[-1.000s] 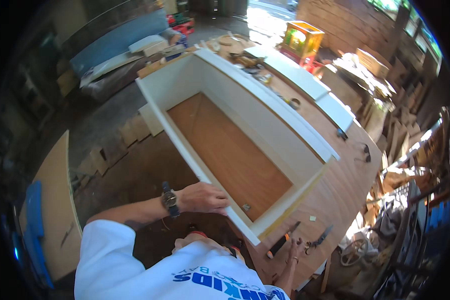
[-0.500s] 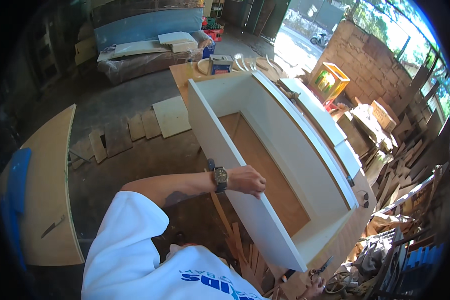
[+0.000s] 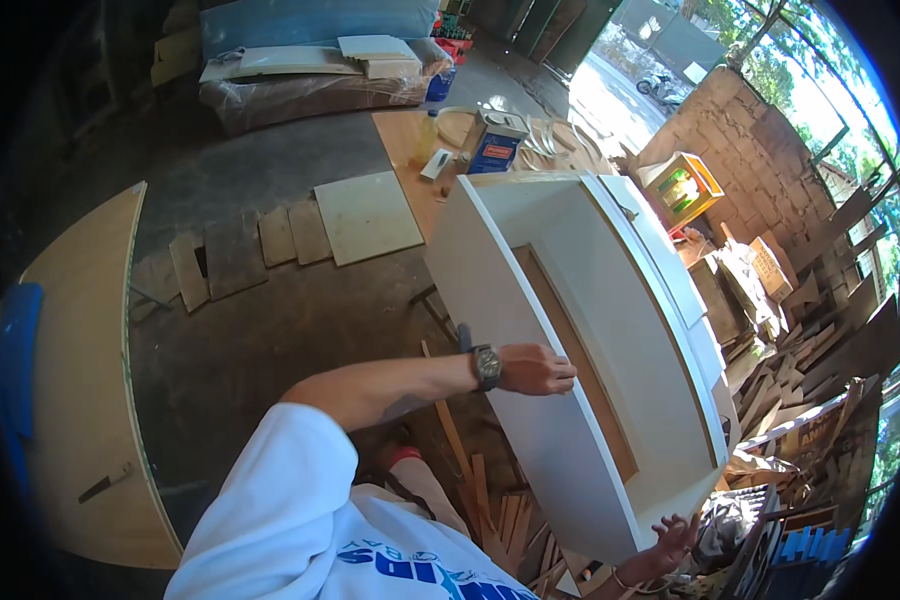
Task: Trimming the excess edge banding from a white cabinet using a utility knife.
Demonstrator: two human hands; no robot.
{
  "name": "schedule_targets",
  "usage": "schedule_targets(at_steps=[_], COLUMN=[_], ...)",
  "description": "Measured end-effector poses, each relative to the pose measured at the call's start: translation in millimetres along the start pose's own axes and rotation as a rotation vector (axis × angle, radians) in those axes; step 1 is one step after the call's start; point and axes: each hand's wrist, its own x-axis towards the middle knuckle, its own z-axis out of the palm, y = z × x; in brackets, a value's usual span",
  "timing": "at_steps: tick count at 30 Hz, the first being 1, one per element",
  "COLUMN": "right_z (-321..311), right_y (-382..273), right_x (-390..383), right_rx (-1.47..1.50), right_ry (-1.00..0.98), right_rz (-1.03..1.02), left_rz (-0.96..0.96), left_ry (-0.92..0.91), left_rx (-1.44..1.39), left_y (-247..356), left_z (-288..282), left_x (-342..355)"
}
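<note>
A long white open-topped wooden box (image 3: 555,415), like a cabinet carcass or drawer, rests tilted on a wooden worktable; its brown bottom panel shows inside. My left hand (image 3: 537,370), wearing a wristwatch (image 3: 487,367) on that arm, is closed over the top edge of the box's left side panel, about halfway along. At the near end of the box is my right hand (image 3: 673,538), fingers spread and holding nothing. Whether its fingertips touch the end panel I cannot tell.
Past the box's far end, the worktable (image 3: 410,160) carries a blue metal can (image 3: 494,142), a bottle (image 3: 427,135) and curved strips. Long white boards (image 3: 660,235) lie along the right side. Wood scraps (image 3: 790,360) pile up beyond. A plywood panel (image 3: 80,400) stands at left.
The box has shifted right and tilted, hiding more of its bottom. My left hand moved right with its edge. My right hand rose from beside the scissors on the table to the box's near end.
</note>
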Motion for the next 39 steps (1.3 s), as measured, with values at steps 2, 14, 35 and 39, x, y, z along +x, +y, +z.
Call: schedule_targets(at_steps=[2, 14, 35, 39], right_z=[61, 504, 832, 863], right_y=[-22, -91, -91, -82], right_x=[-21, -144, -147, -120], right_rx=[0.013, 0.412, 0.091, -0.250], right_ry=[-0.019, -1.410, -1.025, -0.737], right_rz=[0.017, 0.141, 0.027, 0.184], left_rz=[-0.125, -2.136, -2.061, -2.549], left_ry=[0.072, -0.607, -0.304, 0.184], left_rx=[0.006, 0.100, -0.261, -0.494], left_y=[-2, 200, -104, -254], left_z=[-12, -147, -268, -367], left_x=[-38, -490, -708, -798])
